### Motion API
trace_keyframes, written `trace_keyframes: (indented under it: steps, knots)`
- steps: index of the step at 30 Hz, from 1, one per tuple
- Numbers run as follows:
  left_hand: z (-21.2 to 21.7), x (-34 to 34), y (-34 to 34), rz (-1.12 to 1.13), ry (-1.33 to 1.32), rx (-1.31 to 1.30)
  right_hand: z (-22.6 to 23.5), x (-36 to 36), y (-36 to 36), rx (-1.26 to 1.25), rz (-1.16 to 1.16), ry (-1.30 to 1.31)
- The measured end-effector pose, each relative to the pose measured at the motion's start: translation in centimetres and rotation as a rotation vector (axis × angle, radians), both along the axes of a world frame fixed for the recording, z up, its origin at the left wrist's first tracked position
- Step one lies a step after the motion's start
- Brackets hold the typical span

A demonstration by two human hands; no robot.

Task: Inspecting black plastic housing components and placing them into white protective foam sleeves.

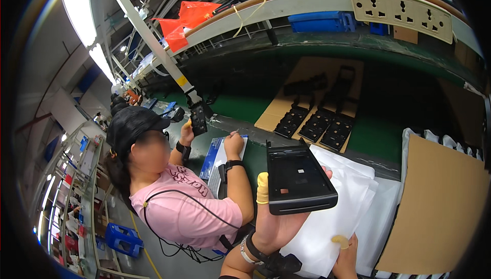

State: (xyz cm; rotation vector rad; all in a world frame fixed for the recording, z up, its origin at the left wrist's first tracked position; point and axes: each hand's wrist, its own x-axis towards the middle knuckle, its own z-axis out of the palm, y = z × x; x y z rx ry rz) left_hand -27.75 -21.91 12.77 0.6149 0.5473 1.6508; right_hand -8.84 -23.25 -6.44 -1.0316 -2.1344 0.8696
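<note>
My left hand (281, 228) holds up a black plastic housing (299, 179), a shallow rectangular tray-like shell with raised sides, its hollow inner face showing. A yellow finger cot covers the thumb at the shell's left side, and fingertips show past its right edge. Lower down, my right hand (347, 259) is at the edge of a white sheet (332, 217), one of several thin sheets lying overlapped. It also wears a yellow finger cot. Its fingers look pinched on the sheet's edge, though the grip is partly hidden.
Several black moulded parts (335, 131) lie on cardboard on the green bench. A brown cardboard sheet (434, 207) covers white-wrapped things at the right. To my left, a co-worker in pink (184, 192) holds a black part (198, 119). A socket strip (401, 13) hangs above.
</note>
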Motion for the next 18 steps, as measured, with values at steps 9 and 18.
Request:
trace_keyframes:
  steps: [9,18]
  knots:
    - [-0.5,0.1,-0.4,-0.049,0.066,0.067,3.1,-0.2,0.0,0.122,-0.001,0.174]
    - [-0.3,0.3,-0.8,-0.077,0.089,0.038,2.1,-0.2,-0.2,0.144,-0.007,0.162]
